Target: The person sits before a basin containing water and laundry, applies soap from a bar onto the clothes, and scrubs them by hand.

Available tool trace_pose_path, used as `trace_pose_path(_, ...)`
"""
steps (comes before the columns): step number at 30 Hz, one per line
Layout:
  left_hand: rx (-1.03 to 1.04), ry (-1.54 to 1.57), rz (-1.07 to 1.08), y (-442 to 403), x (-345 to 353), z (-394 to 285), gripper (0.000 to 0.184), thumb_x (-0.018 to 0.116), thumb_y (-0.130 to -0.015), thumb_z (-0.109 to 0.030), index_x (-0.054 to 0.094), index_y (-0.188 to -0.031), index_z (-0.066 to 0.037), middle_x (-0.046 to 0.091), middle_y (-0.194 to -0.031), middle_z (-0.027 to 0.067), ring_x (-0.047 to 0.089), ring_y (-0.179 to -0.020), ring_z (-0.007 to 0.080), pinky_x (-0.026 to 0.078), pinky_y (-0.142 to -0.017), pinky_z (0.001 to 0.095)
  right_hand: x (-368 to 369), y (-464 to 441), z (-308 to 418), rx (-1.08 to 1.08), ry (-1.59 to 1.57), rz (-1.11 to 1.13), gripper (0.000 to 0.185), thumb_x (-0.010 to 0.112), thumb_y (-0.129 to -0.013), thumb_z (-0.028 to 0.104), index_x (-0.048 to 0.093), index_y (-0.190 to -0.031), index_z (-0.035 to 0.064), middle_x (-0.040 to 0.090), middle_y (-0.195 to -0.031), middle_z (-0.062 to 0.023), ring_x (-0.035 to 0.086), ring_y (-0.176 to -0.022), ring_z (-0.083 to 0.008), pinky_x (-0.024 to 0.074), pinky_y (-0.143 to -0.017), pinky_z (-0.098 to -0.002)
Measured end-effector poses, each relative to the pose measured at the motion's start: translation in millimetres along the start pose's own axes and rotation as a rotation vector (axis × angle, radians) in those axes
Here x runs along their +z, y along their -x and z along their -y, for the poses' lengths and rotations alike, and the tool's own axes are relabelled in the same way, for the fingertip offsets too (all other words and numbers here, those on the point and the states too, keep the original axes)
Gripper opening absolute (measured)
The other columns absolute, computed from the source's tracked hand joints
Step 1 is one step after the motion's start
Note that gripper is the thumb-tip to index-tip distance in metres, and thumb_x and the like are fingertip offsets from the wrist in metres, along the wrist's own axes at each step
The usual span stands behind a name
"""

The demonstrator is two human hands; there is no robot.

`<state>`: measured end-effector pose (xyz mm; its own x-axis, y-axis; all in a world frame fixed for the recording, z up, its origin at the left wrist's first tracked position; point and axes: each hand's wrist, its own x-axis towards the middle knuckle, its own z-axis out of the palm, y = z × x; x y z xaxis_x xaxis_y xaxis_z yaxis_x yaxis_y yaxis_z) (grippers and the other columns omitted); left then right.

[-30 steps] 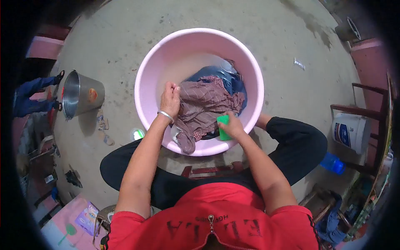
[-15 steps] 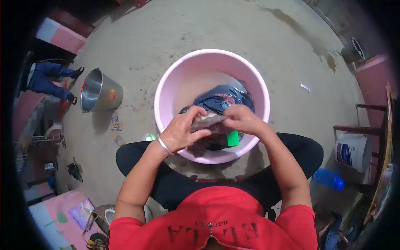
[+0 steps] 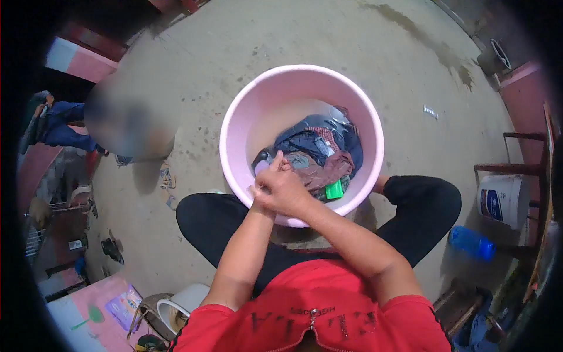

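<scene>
My right hand [image 3: 287, 190] crosses over to the left and is closed around my left wrist, at the near left rim of a pink tub [image 3: 368, 105]. My left hand [image 3: 265, 179] is mostly covered by the right, so its fingers are hard to make out. The metal bracelet is not visible. Wet clothes lie in cloudy water in the tub: a dark blue garment [image 3: 302, 138] and a maroon cloth [image 3: 337, 167]. On the near side of the clothes rests a bright green piece [image 3: 334, 190]. A small lavender thing [image 3: 261, 168] shows beside my hands.
A person in blue trousers [image 3: 64, 126] stands at the left, near a blurred patch over the metal bucket [image 3: 158, 144]. At the right are a white bucket [image 3: 501, 199] and a blue bottle [image 3: 472, 243]. A purple packet [image 3: 123, 306] lies at lower left.
My hands have let go of the maroon cloth, which now lies on the pile. My right hand has moved left onto my left wrist.
</scene>
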<state>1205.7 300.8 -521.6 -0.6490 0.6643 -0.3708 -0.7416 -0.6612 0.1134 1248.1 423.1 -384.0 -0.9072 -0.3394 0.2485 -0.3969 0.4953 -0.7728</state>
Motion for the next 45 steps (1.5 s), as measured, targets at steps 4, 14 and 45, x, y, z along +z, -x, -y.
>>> trace_pose_path(4, 0.237, 0.145, -0.165, -5, 77, 30, 0.027, 0.055, -0.09, -0.037, 0.061, -0.096, -0.011, 0.065, -0.098, 0.007, 0.063, -0.086, 0.0207, 0.05, -0.082, 0.0365, -2, -43, -42, 0.313, 0.391, 0.114, 0.025, 0.053, -0.086, 0.028, 0.06, -0.095, 0.0057, 0.063, -0.078, -0.0181, 0.061, -0.07, -0.0375, 0.0508, -0.063, -0.0435)
trace_pose_path(14, 0.217, 0.063, -0.138, -6, 49, 27, 0.024, 0.05, -0.092, -0.035, 0.058, -0.094, -0.013, 0.063, -0.093, 0.0081, 0.062, -0.084, 0.0254, 0.049, -0.08, 0.0434, 5, -33, -33, 0.066, 0.47, 0.108, 0.016, 0.05, -0.083, 0.021, 0.057, -0.087, 0.0065, 0.062, -0.075, -0.0161, 0.064, -0.068, -0.0314, 0.0486, -0.054, -0.0442)
trace_pose_path(45, 0.195, -1.488, -0.379, 12, 99, -13, 0.021, 0.067, -0.083, -0.022, 0.051, -0.081, -0.009, 0.052, -0.073, -0.0032, 0.046, -0.067, 0.0056, 0.038, -0.057, 0.0219, -13, 67, -18, 0.487, -0.46, 0.105, 0.05, 0.063, -0.083, 0.029, 0.048, -0.125, 0.0079, 0.057, -0.114, -0.0145, 0.055, -0.104, -0.0233, 0.043, -0.091, -0.0379)
